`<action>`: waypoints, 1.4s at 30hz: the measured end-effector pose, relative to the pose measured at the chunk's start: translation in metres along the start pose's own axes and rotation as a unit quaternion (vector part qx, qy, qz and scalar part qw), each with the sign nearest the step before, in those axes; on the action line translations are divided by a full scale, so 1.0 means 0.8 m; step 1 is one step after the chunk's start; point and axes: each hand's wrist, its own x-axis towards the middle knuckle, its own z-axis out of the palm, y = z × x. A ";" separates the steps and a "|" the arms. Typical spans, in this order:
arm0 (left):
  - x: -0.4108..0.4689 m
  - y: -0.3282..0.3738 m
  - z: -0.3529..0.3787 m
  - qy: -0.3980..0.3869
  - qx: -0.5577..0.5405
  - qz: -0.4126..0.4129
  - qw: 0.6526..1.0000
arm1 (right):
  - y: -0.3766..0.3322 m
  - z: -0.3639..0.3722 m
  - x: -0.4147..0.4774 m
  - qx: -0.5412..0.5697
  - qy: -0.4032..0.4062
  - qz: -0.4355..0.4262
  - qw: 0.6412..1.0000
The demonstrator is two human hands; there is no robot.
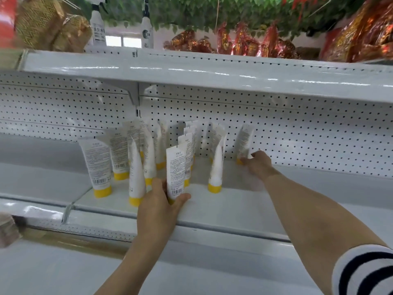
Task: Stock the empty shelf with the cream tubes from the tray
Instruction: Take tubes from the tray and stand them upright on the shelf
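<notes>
Tubes, white with yellow caps, stood cap-down on the shelf in loose rows running from its front edge back to the pegboard. Some stood straight and others leaned.

Our left hand gripped the front tube low down, with the thumb on its right side and the fingers curled round its left. That tube was upright near the front edge of the shelf, its cap hidden by the hand.

Our right hand was stretched to the back of the shelf, at the foot of the rear tube, which stood tilted just in front of the pegboard, to the right of the other rows. The fingertips met the tube's lower end beside its cap. That part was blurred, and we could not tell whether the hand held the tube or only touched it.

A striped sleeve covered our right upper arm. The top shelf carried two spray bottles and red and gold packets, under green leaves.
</notes>
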 end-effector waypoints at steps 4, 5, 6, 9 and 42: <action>0.000 0.002 -0.004 -0.014 0.004 0.001 1.000 | 0.001 -0.014 -0.025 -0.027 0.003 0.014 1.000; 0.000 0.002 -0.005 -0.017 0.004 0.002 1.000 | 0.001 -0.019 -0.033 -0.039 0.010 0.016 0.999; 0.001 0.002 -0.006 -0.020 0.005 0.004 1.000 | 0.000 -0.025 -0.040 -0.050 0.020 0.016 0.998; 0.000 -0.001 -0.006 -0.022 0.017 0.015 1.000 | -0.001 -0.047 -0.063 -0.075 0.031 0.032 0.996; -0.444 0.496 0.052 -0.229 0.105 0.325 0.911 | 0.271 -0.631 -0.597 -0.310 0.178 0.022 0.934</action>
